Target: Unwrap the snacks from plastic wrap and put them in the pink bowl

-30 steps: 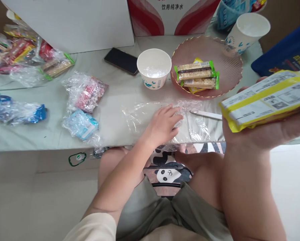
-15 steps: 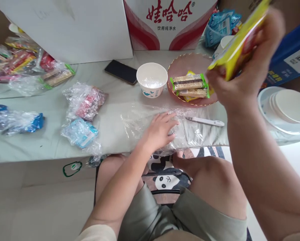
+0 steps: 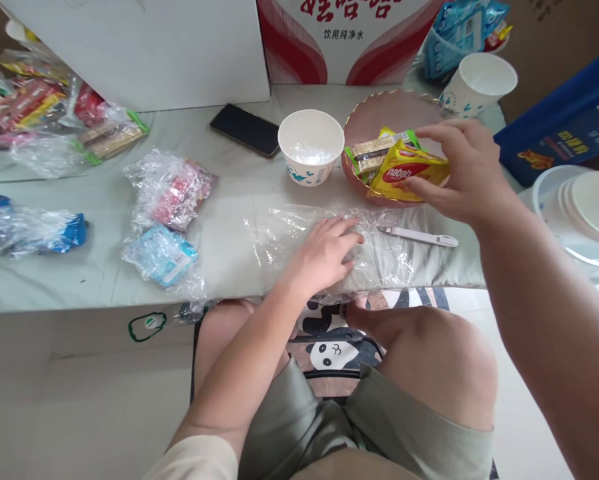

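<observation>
My right hand (image 3: 472, 170) is over the right side of a pink, gold-rimmed bowl (image 3: 367, 110), its thumb and fingers apart around a yellow nabati wafer pack (image 3: 404, 170). The pack leans in the bowl, and the thumb lies across its front. Under it are snack bars in clear and green wrappers (image 3: 372, 152). My left hand (image 3: 324, 257) lies with fingers spread on a sheet of clear plastic film (image 3: 279, 233) at the table's front edge. To its right is a white utility knife (image 3: 422, 236).
A paper bowl (image 3: 310, 143) and a black phone (image 3: 244, 130) are behind the film. Wrapped snack bundles (image 3: 172, 193) lie on the left. White boxes (image 3: 154, 53) stand at the back. Paper cups (image 3: 482, 83), a blue box (image 3: 554, 133) and a plastic tub (image 3: 549, 187) are on the right.
My right hand has come down from the upper right to the bowl, and the yellow pack now rests there on the bars. My left hand stays on the film.
</observation>
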A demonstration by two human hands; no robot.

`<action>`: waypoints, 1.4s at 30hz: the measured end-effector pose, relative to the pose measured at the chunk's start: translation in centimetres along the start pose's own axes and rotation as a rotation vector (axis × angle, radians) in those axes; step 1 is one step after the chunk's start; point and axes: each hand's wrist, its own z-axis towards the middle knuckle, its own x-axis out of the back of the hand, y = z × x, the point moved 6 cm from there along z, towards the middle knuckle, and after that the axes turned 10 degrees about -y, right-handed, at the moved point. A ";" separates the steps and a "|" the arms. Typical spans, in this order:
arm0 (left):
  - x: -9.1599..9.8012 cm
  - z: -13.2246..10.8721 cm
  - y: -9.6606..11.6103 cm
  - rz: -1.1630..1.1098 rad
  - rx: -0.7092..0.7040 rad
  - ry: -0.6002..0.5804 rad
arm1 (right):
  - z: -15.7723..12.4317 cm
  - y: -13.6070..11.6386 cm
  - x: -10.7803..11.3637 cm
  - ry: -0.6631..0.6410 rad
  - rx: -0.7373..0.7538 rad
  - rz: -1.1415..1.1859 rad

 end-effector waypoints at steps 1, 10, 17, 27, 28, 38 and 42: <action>0.0 0.0 0.0 0.001 0.001 -0.002 | -0.2 0.0 -0.1 -0.001 -0.046 -0.012; 0.7 -0.4 -0.5 -0.056 0.035 -0.034 | -6.9 -5.5 1.5 0.445 -0.090 0.131; 1.6 -2.0 -0.9 -0.075 -0.054 -0.050 | -10.5 -5.8 -6.5 0.295 -0.201 0.231; 0.3 -5.1 -1.2 -0.068 -0.020 -0.137 | -8.8 -6.1 -7.9 0.133 -0.255 0.205; 0.2 -5.2 -1.1 -0.061 -0.020 -0.142 | -8.5 -6.5 -8.0 0.127 -0.243 0.205; 2.6 -7.1 -0.4 -0.058 -0.096 0.236 | -7.3 -8.3 -6.6 0.396 -0.032 0.365; 6.6 -11.2 -3.3 0.018 0.094 0.945 | -8.7 -6.9 -5.8 0.665 -0.035 0.560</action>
